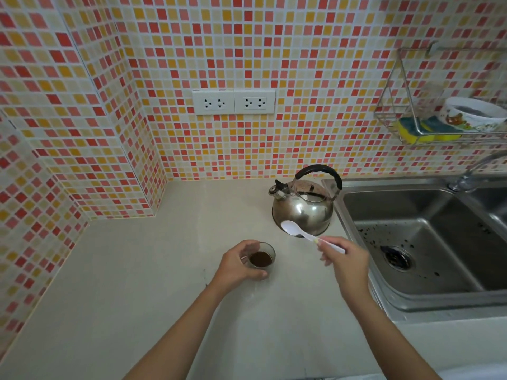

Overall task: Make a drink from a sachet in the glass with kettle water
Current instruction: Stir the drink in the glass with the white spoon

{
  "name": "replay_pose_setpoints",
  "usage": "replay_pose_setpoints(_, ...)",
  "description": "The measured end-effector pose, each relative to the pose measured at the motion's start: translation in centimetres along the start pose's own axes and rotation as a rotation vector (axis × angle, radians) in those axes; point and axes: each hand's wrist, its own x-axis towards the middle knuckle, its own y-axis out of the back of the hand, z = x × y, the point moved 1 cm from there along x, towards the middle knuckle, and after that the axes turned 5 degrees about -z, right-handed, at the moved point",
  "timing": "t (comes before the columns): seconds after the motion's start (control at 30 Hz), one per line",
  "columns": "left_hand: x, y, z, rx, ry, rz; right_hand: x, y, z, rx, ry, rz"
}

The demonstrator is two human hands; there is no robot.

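A small clear glass with dark brown contents stands on the pale countertop. My left hand wraps around its left side. My right hand, to the right of the glass, pinches the handle of a white plastic spoon. The spoon's bowl points up and left, above the counter and in front of the kettle. The steel kettle with a black handle sits behind the glass, next to the sink. No sachet is visible.
A steel sink with dark specks and a drain lies at the right, with a tap behind it. A wire rack on the tiled wall holds sponges and a bowl. Two wall sockets sit above the counter.
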Motion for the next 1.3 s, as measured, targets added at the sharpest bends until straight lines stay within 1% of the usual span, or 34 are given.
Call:
replay_pose_setpoints(0.07, 0.0, 0.0, -0.1, 0.011, -0.007, 0.007, 0.1, -1.3, -1.6, -0.04, 0.052, -0.103)
replay_pose_setpoints(0.2, 0.2, 0.1, -0.1, 0.055, -0.046, 0.011, 0.0, -4.4, -2.3, -0.279, 0.147, -0.354)
replay_pose_setpoints(0.33, 0.2, 0.1, 0.2, 0.063, -0.065, 0.009, 0.4, -6.7, -1.4, -0.496, 0.211, -0.486)
replay_pose_setpoints(0.57, 0.2, 0.2, 0.3, 0.031, -0.062, 0.0, 1.9, -8.0, 0.1, -0.666, 0.261, -0.581)
replay_pose_setpoints(0.67, 0.2, 0.1, 0.3, 0.018, -0.051, 0.001, 2.2, -7.9, 1.0, -0.654, 0.176, -0.564)
replay_pose_setpoints(0.8, -0.1, -0.1, 0.3, 0.004, -0.043, 0.007, 1.9, -8.5, 1.9, -0.568, 0.048, -0.557)
replay_pose_setpoints(0.87, -0.2, -0.1, 0.4, 0.007, -0.05, 0.005, 1.8, -9.1, 1.8, -0.547, 0.049, -0.569)
replay_pose_setpoints(0.97, -0.2, -0.1, 0.4, 0.006, -0.057, -0.003, 2.4, -9.3, 1.5, -0.615, 0.104, -0.547)
replay_pose_setpoints(1.03, -0.2, -0.1, 0.5, 0.008, -0.051, 0.002, 2.8, -9.1, 1.7, -0.661, 0.068, -0.534)
replay_pose_setpoints(1.13, -0.3, -0.1, 0.6, 0.013, -0.056, 0.008, 2.4, -9.5, 1.9, -0.618, -0.016, -0.562)
replay_pose_setpoints(1.2, -0.4, 0.0, 0.6, 0.02, -0.065, 0.004, 2.1, -10.0, 1.6, -0.589, 0.005, -0.589)
replay_pose_setpoints(1.3, -0.4, 0.0, 0.7, 0.023, -0.061, 0.004, 2.7, -9.9, 1.3, -0.641, 0.074, -0.575)
